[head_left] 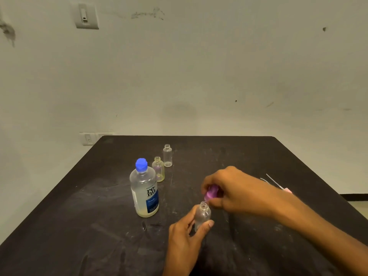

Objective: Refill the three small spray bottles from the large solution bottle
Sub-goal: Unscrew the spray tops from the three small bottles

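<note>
The large solution bottle stands upright left of centre with its blue cap on and a little yellowish liquid at the bottom. Behind it stand two small clear bottles without tops: a yellowish one and a colourless one. My left hand grips a third small clear bottle, open at the neck, on the black table. Just above its mouth, my right hand holds a purple spray top.
Two removed spray tops with thin dip tubes lie on the table to the right, partly hidden behind my right forearm. The table's far edge meets a pale wall with switch plates.
</note>
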